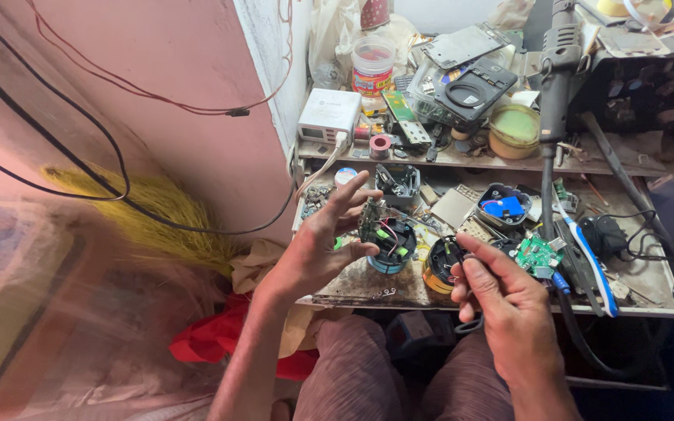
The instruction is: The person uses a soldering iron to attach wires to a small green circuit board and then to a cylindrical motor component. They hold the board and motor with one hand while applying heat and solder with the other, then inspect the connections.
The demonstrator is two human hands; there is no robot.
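My left hand (323, 243) grips a small round blue device (391, 243) with its shell off, a green circuit board and coloured wires showing on top. Thumb and fingers wrap its left side, and the index finger sticks up. My right hand (501, 296) holds a thin black-handled tool (462, 290), its tip pointing up towards the device. A round yellow and black part (435, 269) sits on the bench just left of my right hand. Thin wires run from the device towards the right.
The small workbench (368, 287) is cluttered: a white multi-socket charger (329, 113), a plastic jar (373, 66), a solder roll (381, 145), a green circuit board (538, 254), a blue and white toothbrush (593, 265), a round tin (514, 130). A pink wall and yellow broom (157, 210) lie left.
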